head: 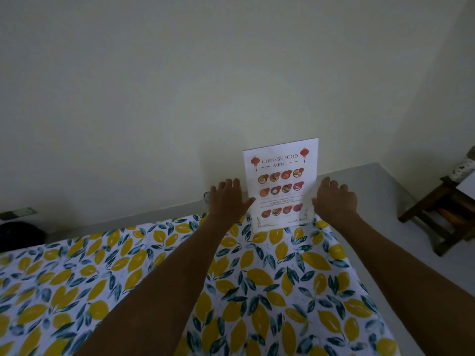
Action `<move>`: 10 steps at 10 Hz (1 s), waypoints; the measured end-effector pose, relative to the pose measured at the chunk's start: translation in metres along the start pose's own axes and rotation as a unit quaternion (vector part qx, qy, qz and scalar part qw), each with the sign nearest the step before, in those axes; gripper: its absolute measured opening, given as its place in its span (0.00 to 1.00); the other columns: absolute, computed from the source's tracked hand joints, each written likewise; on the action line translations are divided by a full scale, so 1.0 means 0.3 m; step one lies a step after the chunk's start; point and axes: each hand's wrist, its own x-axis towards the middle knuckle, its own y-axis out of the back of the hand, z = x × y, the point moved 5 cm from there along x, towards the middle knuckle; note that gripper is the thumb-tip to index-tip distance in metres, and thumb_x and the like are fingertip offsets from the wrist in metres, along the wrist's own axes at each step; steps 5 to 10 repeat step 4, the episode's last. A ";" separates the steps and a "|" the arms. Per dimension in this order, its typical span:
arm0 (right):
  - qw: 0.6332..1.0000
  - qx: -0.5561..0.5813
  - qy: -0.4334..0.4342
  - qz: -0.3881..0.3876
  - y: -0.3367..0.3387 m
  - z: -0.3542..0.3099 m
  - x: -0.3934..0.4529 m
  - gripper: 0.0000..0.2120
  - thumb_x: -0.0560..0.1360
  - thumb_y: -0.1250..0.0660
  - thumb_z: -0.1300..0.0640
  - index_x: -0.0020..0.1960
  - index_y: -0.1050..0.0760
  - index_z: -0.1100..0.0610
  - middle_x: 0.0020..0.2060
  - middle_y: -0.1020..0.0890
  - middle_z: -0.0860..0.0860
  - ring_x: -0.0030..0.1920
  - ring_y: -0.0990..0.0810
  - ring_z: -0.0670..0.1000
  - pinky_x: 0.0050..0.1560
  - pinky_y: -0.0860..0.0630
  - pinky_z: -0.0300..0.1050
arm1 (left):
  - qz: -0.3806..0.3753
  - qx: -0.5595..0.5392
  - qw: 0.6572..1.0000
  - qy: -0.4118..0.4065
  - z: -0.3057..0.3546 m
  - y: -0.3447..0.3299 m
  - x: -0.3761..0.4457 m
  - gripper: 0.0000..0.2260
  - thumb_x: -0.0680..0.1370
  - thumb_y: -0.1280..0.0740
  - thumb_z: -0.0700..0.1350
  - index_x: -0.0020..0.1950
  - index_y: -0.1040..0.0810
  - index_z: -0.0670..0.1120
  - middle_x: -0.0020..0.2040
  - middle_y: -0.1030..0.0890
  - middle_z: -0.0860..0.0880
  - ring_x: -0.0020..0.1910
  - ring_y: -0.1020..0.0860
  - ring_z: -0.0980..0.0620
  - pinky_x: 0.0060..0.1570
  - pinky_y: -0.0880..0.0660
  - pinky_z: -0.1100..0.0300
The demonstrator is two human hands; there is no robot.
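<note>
A white sheet printed "Chinese Food Menu" (pixel 281 183) stands upright at the far edge of a lemon-patterned tablecloth (pixel 180 273), close to the pale wall. My left hand (pixel 227 199) is at its left edge with fingers straight, the thumb touching the sheet's side. At the right edge is my right hand (pixel 334 199), fingers relaxed and slightly bent, the thumb near the sheet. Whether either hand bears on the sheet firmly is unclear. Both forearms reach across the cloth.
The cloth lies on a grey table (pixel 372 191) set against the wall. A dark wooden stool (pixel 442 217) stands to the right. A small glass object (pixel 207 196) sits behind my left hand. A dark shape (pixel 20 235) lies at far left.
</note>
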 end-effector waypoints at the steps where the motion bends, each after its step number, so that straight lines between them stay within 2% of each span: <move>1: 1.000 -0.017 0.009 0.022 0.108 -0.026 -0.037 0.36 0.80 0.43 0.40 0.78 0.46 0.62 0.70 0.29 0.60 0.68 0.28 0.62 0.62 0.28 0.57 | 0.009 0.032 0.999 0.002 -0.053 0.064 -0.038 0.34 0.78 0.44 0.67 0.74 0.34 0.43 0.74 0.31 0.40 0.72 0.32 0.41 0.67 0.35 0.44; 3: 0.998 0.021 0.059 0.003 0.355 -0.202 -0.146 0.36 0.80 0.50 0.37 0.81 0.52 0.56 0.78 0.39 0.55 0.75 0.37 0.62 0.71 0.39 0.60 | 0.013 0.030 0.999 0.008 -0.203 0.342 -0.133 0.34 0.80 0.51 0.67 0.77 0.38 0.45 0.79 0.39 0.42 0.78 0.41 0.44 0.72 0.42 0.45; 4: 0.994 0.038 0.100 0.022 0.484 -0.382 -0.240 0.36 0.81 0.52 0.37 0.81 0.51 0.57 0.78 0.38 0.56 0.75 0.38 0.63 0.71 0.39 0.60 | 0.011 0.038 0.999 0.019 -0.302 0.503 -0.185 0.35 0.80 0.54 0.68 0.79 0.41 0.45 0.80 0.41 0.42 0.79 0.43 0.44 0.73 0.43 0.45; 10: 0.994 0.038 0.100 0.022 0.484 -0.382 -0.240 0.36 0.81 0.52 0.37 0.81 0.51 0.57 0.78 0.38 0.56 0.75 0.38 0.63 0.71 0.39 0.60 | 0.011 0.038 0.999 0.019 -0.302 0.503 -0.185 0.35 0.80 0.54 0.68 0.79 0.41 0.45 0.80 0.41 0.42 0.79 0.43 0.44 0.73 0.43 0.45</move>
